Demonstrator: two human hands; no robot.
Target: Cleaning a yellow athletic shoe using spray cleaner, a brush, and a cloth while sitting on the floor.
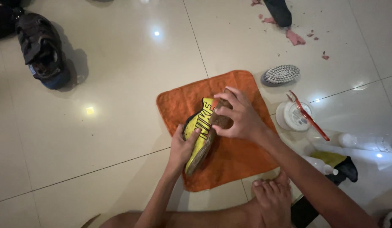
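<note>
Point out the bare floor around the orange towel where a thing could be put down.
Free: the tiles left of the orange towel, between it and the dark sandal, and the stretch above it. Crowded: the right side, with the brush, white tub, red toothbrush and bottles. The foot blocks below.

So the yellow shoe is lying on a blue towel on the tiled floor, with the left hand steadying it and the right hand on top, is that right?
Not quite: the towel is orange, not blue, as the head view shows. The rest holds: the yellow shoe lies on it on the tiled floor, the left hand steadies it and the right hand is on top, pressing a brown piece against it.
</note>
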